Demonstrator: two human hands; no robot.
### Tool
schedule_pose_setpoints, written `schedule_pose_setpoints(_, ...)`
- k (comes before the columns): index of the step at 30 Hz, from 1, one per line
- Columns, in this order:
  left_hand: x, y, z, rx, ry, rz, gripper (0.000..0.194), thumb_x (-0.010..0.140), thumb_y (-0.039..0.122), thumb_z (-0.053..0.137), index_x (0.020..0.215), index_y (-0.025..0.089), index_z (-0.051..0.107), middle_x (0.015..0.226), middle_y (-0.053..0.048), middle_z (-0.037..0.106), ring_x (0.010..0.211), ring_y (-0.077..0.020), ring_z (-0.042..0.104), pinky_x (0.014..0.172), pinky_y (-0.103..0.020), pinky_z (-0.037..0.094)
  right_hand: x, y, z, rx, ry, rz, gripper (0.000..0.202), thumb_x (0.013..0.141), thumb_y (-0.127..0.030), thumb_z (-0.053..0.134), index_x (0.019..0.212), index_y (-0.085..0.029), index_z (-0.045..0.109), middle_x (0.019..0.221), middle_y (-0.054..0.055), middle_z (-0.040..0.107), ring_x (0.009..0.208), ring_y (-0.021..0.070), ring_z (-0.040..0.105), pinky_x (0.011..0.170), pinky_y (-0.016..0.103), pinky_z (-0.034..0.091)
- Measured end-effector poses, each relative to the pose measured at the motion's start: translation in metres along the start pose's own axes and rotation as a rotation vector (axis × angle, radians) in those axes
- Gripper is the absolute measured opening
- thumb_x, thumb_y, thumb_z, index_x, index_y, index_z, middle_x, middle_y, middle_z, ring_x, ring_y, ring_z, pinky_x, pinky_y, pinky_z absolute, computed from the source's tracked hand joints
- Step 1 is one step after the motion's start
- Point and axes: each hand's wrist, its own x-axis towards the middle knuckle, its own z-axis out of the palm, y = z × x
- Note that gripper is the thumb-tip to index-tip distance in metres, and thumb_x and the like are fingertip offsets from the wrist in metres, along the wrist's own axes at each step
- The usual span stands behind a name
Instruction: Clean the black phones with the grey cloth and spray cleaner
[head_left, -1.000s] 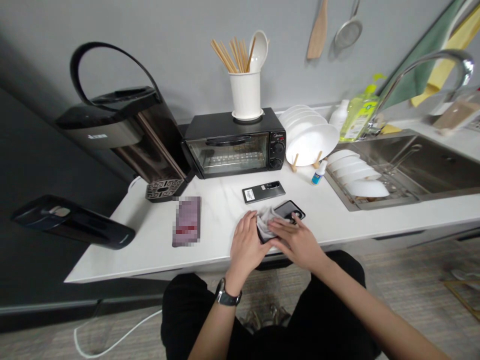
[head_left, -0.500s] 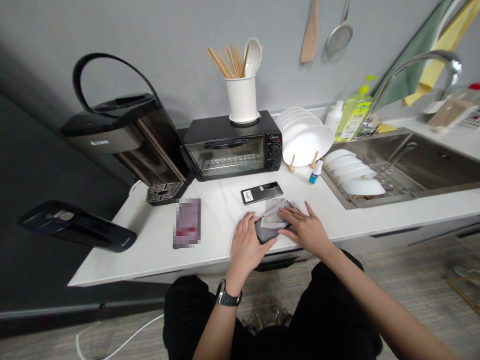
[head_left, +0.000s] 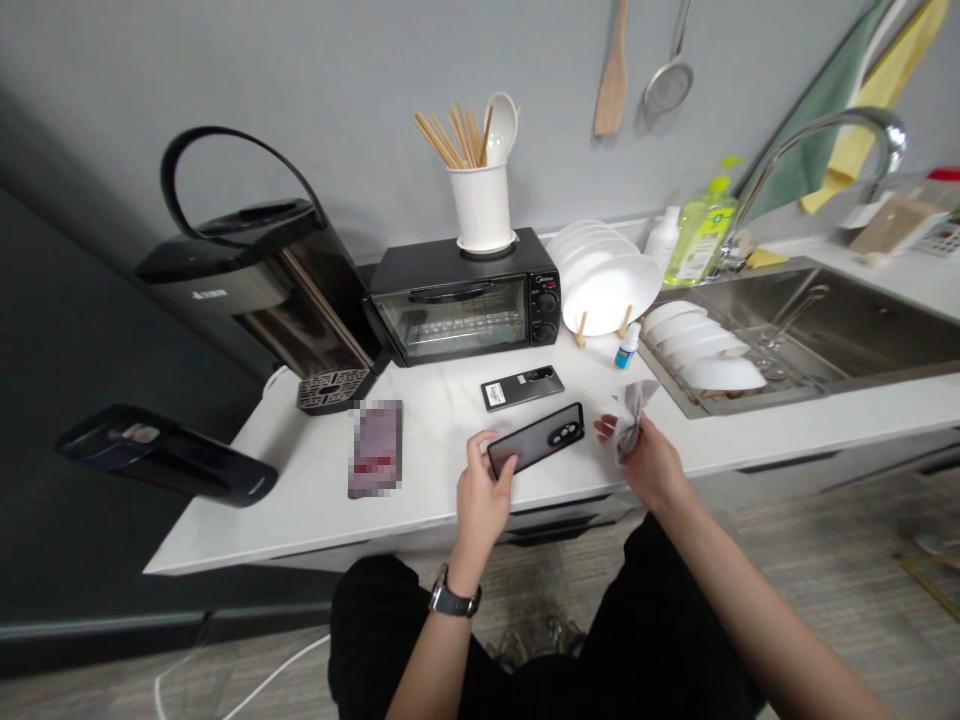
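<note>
My left hand (head_left: 486,492) grips the lower left end of a dark phone case (head_left: 534,441), thumb on its face, and tilts it up off the counter. The case has a black rim and a camera cutout at its far right end. In my right hand (head_left: 651,462) a crumpled grey cloth (head_left: 630,420) is pinched, apart from the case on its right side. Just behind the case a dark grey phone (head_left: 521,388) lies with its back up, a white label at its left end. A small spray bottle (head_left: 627,347) stands beyond the cloth.
Around the white counter (head_left: 442,400) stand a toaster oven (head_left: 457,305), a drinks machine (head_left: 277,300), a rack of white plates (head_left: 611,285) and a sink (head_left: 847,330) holding bowls. A purple pouch-like item (head_left: 376,448), pixelated, and a dark tilted bottle (head_left: 169,455) are at left.
The cloth has come off the case and moved right with my right hand. My left hand has raised the case from the counter, uncovering its camera cutout.
</note>
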Motion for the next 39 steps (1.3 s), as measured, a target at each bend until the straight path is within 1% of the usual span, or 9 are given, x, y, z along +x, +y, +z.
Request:
schedule_pose_setpoints(3,0.002,-0.004,0.002,-0.100,0.088,0.004,0.025,0.100,0.038,0.059,0.120,0.023,0.057,0.087,-0.002,0.073,0.081,-0.0193,0.072,0.075,-0.028,0.055,-0.001,-0.011,-0.007,0.026,-0.060,0.064,0.059,0.097,-0.077,0.035,0.100,-0.027,0.065,0.090,0.008,0.078,0.082,0.0267,0.077,0.071,0.041,0.062)
schedule_pose_setpoints(9,0.004,-0.007,0.003,-0.044,0.044,0.062,0.020,0.098,0.040,0.060,0.108,0.023,0.063,0.087,-0.001,0.073,0.076,-0.0167,0.069,0.072,-0.025,0.053,0.003,-0.041,-0.028,-0.465,0.048,-0.099,0.054,0.072,-0.071,0.080,0.069,-0.021,0.060,0.056,-0.005,0.053,0.053,0.0127,0.048,0.047,0.024,0.036)
schedule_pose_setpoints(13,0.003,-0.005,0.000,0.072,-0.024,0.081,0.021,0.099,0.039,0.060,0.113,0.025,0.066,0.084,0.001,0.075,0.071,-0.0188,0.070,0.070,-0.028,0.053,0.011,-0.047,-0.036,-0.461,-0.025,-0.053,0.062,0.082,-0.075,0.069,0.056,-0.022,0.050,0.049,-0.006,0.040,0.047,0.0100,0.034,0.044,0.026,0.025)
schedule_pose_setpoints(22,0.001,-0.006,-0.001,0.080,-0.113,0.178,0.034,0.107,0.041,0.048,0.129,0.029,0.071,0.120,-0.004,0.079,0.106,-0.0265,0.077,0.089,-0.036,0.059,-0.003,-0.056,-0.011,-0.507,0.372,-0.390,0.062,0.101,-0.071,0.040,0.060,-0.026,0.038,0.054,-0.003,0.038,0.053,0.0153,0.039,0.051,0.030,0.032)
schedule_pose_setpoints(25,0.000,-0.005,-0.002,0.109,-0.155,0.197,0.035,0.107,0.040,0.047,0.132,0.031,0.070,0.123,-0.003,0.078,0.108,-0.0271,0.076,0.091,-0.037,0.060,-0.007,-0.041,0.015,-0.658,0.167,-0.480,0.056,0.106,-0.059,0.036,0.065,-0.024,0.052,0.058,0.001,0.050,0.063,0.0218,0.057,0.060,0.034,0.047)
schedule_pose_setpoints(27,0.000,-0.004,-0.003,0.120,-0.169,0.210,0.035,0.108,0.038,0.045,0.132,0.032,0.070,0.125,-0.002,0.077,0.110,-0.0270,0.076,0.092,-0.037,0.060,-0.013,-0.026,0.036,-0.761,-0.063,-0.577,0.047,0.108,-0.048,0.037,0.088,-0.020,0.069,0.081,0.009,0.069,0.096,0.0300,0.069,0.086,0.043,0.055)
schedule_pose_setpoints(30,0.001,-0.006,-0.002,0.196,-0.181,0.199,0.034,0.107,0.030,0.044,0.125,0.027,0.073,0.119,-0.006,0.079,0.105,-0.0265,0.077,0.090,-0.037,0.060,-0.033,-0.008,0.069,-0.911,-0.305,-0.722,0.038,0.109,-0.034,0.037,0.127,-0.021,0.067,0.123,0.013,0.072,0.136,0.0318,0.054,0.122,0.061,0.030)
schedule_pose_setpoints(33,0.001,-0.013,0.003,0.407,-0.210,0.151,0.027,0.096,0.014,0.052,0.106,0.016,0.077,0.101,-0.012,0.081,0.090,-0.0267,0.077,0.084,-0.036,0.060,-0.060,0.001,0.093,-0.999,-0.479,-0.819,0.039,0.108,-0.030,0.041,0.140,-0.020,0.060,0.130,0.012,0.070,0.134,0.0288,0.055,0.128,0.062,0.012)
schedule_pose_setpoints(39,0.001,-0.024,0.009,0.429,-0.207,0.232,0.027,0.087,0.008,0.059,0.103,0.019,0.079,0.107,-0.009,0.081,0.102,-0.0256,0.075,0.094,-0.036,0.058,-0.054,0.007,0.090,-1.172,-0.621,-1.031,0.058,0.104,-0.050,0.049,0.151,-0.015,0.048,0.138,0.016,0.063,0.126,0.0318,0.054,0.122,0.054,0.029)
